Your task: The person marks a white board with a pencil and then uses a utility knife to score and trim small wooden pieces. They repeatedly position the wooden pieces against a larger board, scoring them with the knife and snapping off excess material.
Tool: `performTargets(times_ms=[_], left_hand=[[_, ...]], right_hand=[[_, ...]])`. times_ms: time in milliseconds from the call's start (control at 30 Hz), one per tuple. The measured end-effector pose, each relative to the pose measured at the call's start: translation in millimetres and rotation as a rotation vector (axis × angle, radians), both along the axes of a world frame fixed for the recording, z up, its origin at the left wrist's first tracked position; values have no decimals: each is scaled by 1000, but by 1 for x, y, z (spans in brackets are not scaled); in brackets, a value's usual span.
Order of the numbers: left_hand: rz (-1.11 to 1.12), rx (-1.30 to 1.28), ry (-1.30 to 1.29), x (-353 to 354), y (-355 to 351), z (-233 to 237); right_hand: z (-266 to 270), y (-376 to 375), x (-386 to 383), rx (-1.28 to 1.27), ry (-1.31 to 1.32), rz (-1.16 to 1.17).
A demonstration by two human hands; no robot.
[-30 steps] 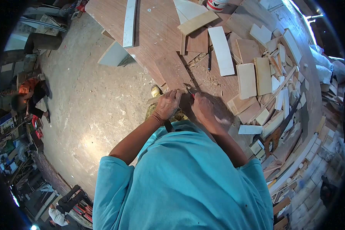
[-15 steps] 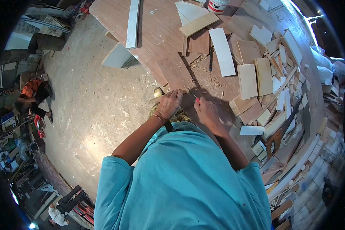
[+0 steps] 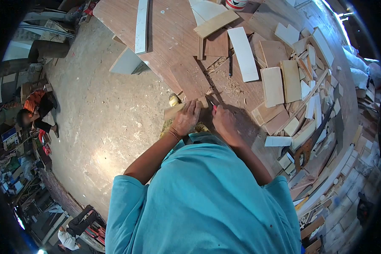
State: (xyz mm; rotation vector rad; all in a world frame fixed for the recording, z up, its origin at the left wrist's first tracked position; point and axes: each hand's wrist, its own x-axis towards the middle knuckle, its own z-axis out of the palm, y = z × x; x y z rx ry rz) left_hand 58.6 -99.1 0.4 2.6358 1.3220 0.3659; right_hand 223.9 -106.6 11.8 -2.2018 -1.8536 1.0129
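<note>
My left hand (image 3: 186, 119) is closed over a small wooden board (image 3: 172, 111), pressing it from above near the workbench edge. The board's left end sticks out past my fingers over the floor side, and its right end shows beyond my fingertips. In my right hand (image 3: 225, 120) is a red-handled knife (image 3: 214, 109), its dark blade pointing up and left to the board's right end. Most of the handle is hidden inside my fist. Curled wood shavings (image 3: 233, 87) lie on the bench just beyond the blade.
A large plywood sheet (image 3: 173, 31) bears a long white strip (image 3: 142, 25). To the right are a black pencil (image 3: 230, 63), a white board (image 3: 244, 55), a heap of offcuts (image 3: 313, 80) and a handsaw (image 3: 302, 152). Two people (image 3: 34, 106) are at the far left.
The board under my left hand has tilted so more of its broad face shows at the left. My right hand and the knife have shifted slightly left.
</note>
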Motion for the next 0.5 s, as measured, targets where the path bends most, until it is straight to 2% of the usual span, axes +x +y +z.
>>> performTargets(times_ms=[100,200,500], left_hand=[[-42,49,43,-3,-11,-6],[-36,29,49,-3,-11,-3],[118,-91,-31,8,6,9]], right_hand=[[-10,4,10,16,143,12],[-16,1,15,79,106,71],[3,-13,15,56,81,74]])
